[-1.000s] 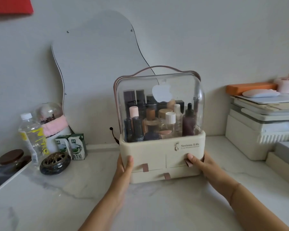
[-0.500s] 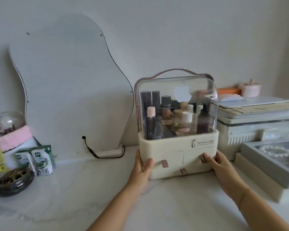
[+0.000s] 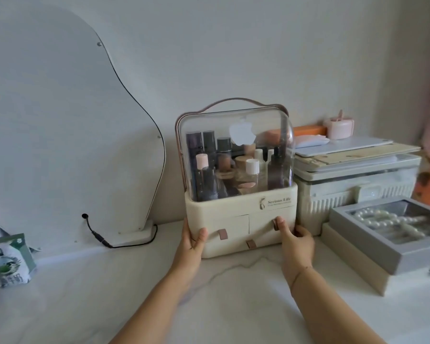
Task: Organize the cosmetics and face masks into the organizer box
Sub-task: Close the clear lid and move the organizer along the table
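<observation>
Both hands clasp the organizer box at its cream base on the marble counter. The left hand wraps the left corner, thumb pressed flat on the front; the right hand grips the right corner, thumb by a drawer tab. Above the fingers, cosmetics bottles stand under the clear lid. Just beyond the right fingers sits a ribbed white case.

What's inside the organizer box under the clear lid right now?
Under the organizer box's clear lid, upright cosmetics: dark tubes, a pink-capped bottle, a white-capped bottle, a dark bottle. The drawers' contents are hidden.
</observation>
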